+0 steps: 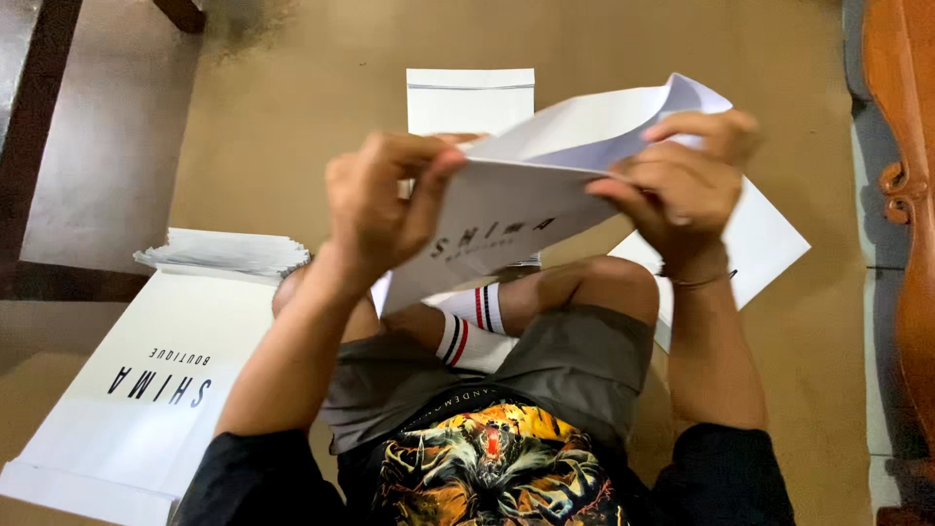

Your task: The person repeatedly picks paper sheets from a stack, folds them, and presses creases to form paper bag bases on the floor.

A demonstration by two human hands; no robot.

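Both hands clamp one white bag.
My left hand (375, 209) and right hand (682, 185) grip the bag (506, 209), hiding a far bag (467, 97); one stack (224, 251) lies left.

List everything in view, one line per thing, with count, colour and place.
Paper bag being opened: one, white with black print, held up in both hands over the lap.
Flat paper bag: one, white, on the floor beyond the hands.
Flat paper bag: one, white with black print, on the floor at lower left.
Stack of flat bags: one pile, white, at the far end of the lower-left bag.
Flat sheets: white, count unclear, on the floor under the right forearm.
Floor covering: tan.
Wooden furniture: brown, right edge.
Socks: white with red and dark stripes, crossed legs.
Shorts: grey.
Left hand: grips the bag's left edge.
Right hand: grips the bag's open mouth.
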